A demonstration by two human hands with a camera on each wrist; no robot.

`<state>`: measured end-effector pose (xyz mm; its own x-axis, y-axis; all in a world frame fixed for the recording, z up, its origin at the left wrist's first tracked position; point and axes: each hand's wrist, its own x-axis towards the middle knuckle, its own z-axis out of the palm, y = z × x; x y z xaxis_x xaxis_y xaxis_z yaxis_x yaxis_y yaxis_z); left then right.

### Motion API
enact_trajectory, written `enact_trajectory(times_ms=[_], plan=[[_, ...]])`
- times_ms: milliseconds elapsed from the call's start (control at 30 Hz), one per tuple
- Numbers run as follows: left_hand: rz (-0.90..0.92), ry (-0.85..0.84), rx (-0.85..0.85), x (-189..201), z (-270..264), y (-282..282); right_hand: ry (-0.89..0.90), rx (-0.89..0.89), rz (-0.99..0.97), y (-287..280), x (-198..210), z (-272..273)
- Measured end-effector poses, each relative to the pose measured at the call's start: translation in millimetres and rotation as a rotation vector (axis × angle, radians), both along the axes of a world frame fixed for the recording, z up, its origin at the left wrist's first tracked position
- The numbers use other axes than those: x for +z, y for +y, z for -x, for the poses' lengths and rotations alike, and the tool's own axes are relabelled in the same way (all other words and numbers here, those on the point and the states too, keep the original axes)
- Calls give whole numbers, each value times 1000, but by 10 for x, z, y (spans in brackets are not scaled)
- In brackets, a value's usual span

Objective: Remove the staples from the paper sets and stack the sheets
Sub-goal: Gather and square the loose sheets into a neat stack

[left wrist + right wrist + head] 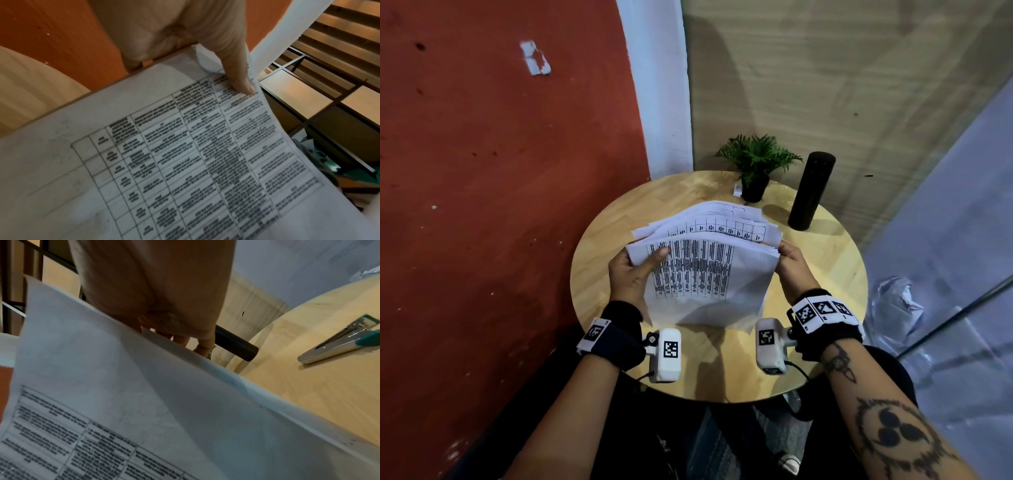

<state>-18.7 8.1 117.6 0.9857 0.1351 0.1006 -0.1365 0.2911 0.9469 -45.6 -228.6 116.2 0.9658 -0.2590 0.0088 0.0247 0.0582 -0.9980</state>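
Note:
A bundle of white sheets (pixel 705 270) printed with tables stands tilted on its lower edge on the round wooden table (pixel 825 274). My left hand (pixel 631 270) grips its left side, thumb (pixel 238 78) pressed on the printed front (pixel 185 162). My right hand (pixel 792 263) holds the right edge, its fingers (pixel 202 345) curled behind the sheets (pixel 123 386). Further sheets fan out behind the front page. A metal stapler with a teal handle (pixel 337 344) lies on the table to the right in the right wrist view.
A small potted plant (pixel 756 168) and a tall black cylinder (pixel 811 190) stand at the table's far side. A red wall (pixel 500 171) is on the left, a glass panel (pixel 945 257) on the right. My knees are under the near table edge.

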Motion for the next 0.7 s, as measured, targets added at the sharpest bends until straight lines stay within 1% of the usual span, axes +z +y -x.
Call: enact_trajectory(times_ms=[67, 133, 300, 400, 533, 600, 667, 700], plan=[[3, 15, -67, 46, -2, 26, 20, 15, -6, 4, 17, -8], [4, 19, -90, 72, -18, 51, 19, 25, -26, 29, 66, 4], [-8, -17, -32, 61, -47, 25, 18, -40, -100, 68, 63, 15], [5, -22, -3, 23, -65, 10, 20, -34, -150, 106, 66, 36], [-31, -16, -14, 4, -113, 57, -31, -61, -202, 118, 104, 21], [-78, -13, -27, 0, -155, 117, -47, -15, -208, 65, 82, 38], [-116, -4, -34, -9, -196, 178, -49, 83, -220, -22, 58, 99], [-120, 1, -39, -11, -206, 200, -33, 132, -195, -69, 42, 141]])
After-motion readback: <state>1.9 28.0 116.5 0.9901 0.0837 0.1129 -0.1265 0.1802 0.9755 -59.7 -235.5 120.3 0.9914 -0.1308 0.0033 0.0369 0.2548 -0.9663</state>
